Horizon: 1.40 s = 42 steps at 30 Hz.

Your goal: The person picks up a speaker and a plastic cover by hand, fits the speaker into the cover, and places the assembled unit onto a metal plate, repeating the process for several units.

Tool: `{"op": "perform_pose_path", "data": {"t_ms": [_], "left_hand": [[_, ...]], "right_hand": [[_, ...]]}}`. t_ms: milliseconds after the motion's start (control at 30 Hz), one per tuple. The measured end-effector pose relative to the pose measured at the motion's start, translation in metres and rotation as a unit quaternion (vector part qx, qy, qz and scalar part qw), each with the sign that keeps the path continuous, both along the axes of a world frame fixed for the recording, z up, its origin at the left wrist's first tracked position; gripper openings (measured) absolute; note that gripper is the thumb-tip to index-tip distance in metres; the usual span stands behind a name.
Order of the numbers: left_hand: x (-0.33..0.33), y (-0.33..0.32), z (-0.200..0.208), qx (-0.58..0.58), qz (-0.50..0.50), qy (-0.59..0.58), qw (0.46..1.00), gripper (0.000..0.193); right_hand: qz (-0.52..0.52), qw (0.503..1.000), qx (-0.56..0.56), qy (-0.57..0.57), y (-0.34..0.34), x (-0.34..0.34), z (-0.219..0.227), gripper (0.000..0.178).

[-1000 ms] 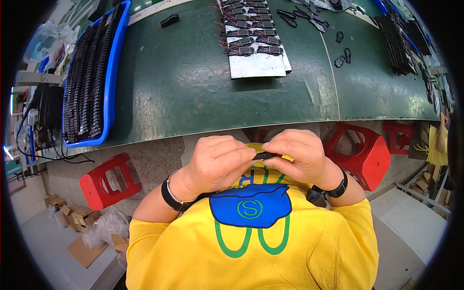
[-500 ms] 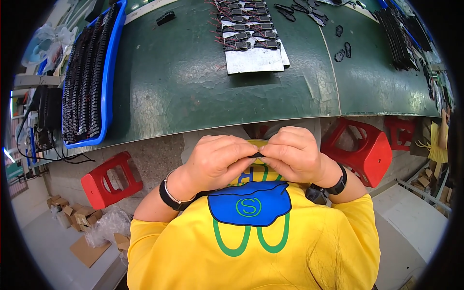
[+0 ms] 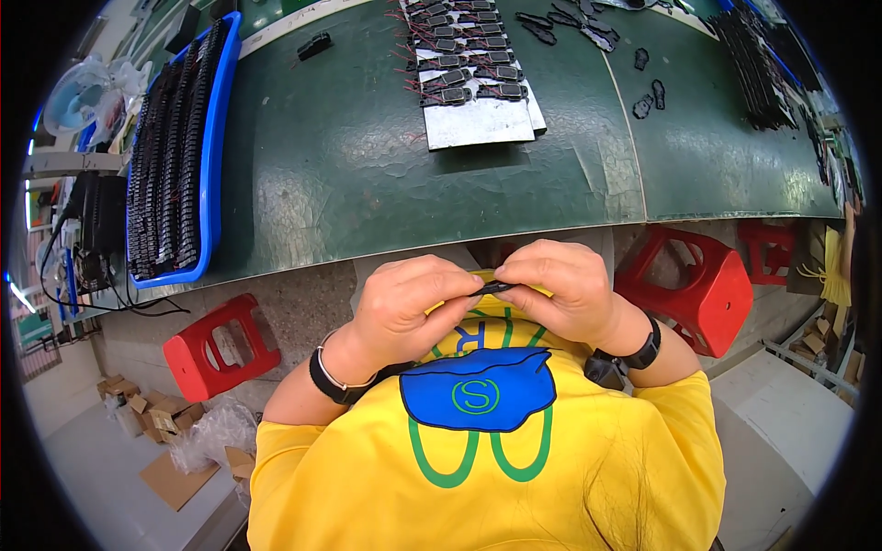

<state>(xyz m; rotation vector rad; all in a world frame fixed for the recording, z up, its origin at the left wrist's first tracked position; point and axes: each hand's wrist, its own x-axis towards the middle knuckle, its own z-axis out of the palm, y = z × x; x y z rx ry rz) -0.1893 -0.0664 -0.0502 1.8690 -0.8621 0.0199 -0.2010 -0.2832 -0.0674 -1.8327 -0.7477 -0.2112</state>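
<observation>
A small black elongated part (image 3: 493,287) is held level between my two hands, in front of my chest and just short of the table's near edge. My left hand (image 3: 413,298) pinches its left end between thumb and fingers. At its right end, my right hand (image 3: 562,286) pinches it the same way. The fingertips cover both ends, so its exact kind cannot be made out. Beyond the hands, a white board (image 3: 478,127) on the table carries rows of small black parts (image 3: 450,75) with grey rectangular faces and thin red wires.
The green table (image 3: 340,184) spans the far side. On its left stands a blue tray (image 3: 213,165) packed with black parts. Loose black pieces (image 3: 641,59) and a black stack (image 3: 749,69) lie right. Red stools (image 3: 703,289) flank me; cartons (image 3: 165,413) lie on the floor left.
My hands have drawn slightly apart, so more of the black part shows between the fingertips. The whole view has shifted a little.
</observation>
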Motion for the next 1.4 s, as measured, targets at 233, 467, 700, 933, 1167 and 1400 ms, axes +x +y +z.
{"op": "perform_pose_path", "data": {"t_ms": [233, 467, 700, 933, 1167, 1400], "left_hand": [[-0.003, 0.001, -0.004, -0.06, -0.018, 0.239, 0.969, 0.019], [-0.003, 0.0, -0.015, -0.193, -0.045, 0.513, 0.835, 0.023], [-0.003, -0.002, -0.022, -0.22, -0.054, 0.535, 0.814, 0.017], [-0.001, -0.001, -0.024, -0.252, -0.057, 0.525, 0.811, 0.017], [0.01, 0.004, 0.015, -0.096, -0.027, 0.293, 0.951, 0.019], [0.019, 0.004, 0.045, 0.163, -0.017, -0.176, 0.971, 0.015]], "right_hand": [[-0.013, 0.999, -0.015, -0.025, 0.001, 0.0, 0.0, 0.023], [-0.039, 0.999, -0.024, -0.001, 0.005, -0.003, 0.0, 0.023], [-0.049, 0.997, -0.039, -0.041, 0.007, -0.004, 0.0, 0.021], [-0.052, 0.993, -0.062, -0.092, 0.009, 0.0, 0.004, 0.02], [-0.022, 0.999, -0.013, -0.041, 0.003, 0.005, 0.012, 0.02], [-0.001, 0.998, -0.036, -0.048, 0.005, 0.01, 0.028, 0.02]]}}
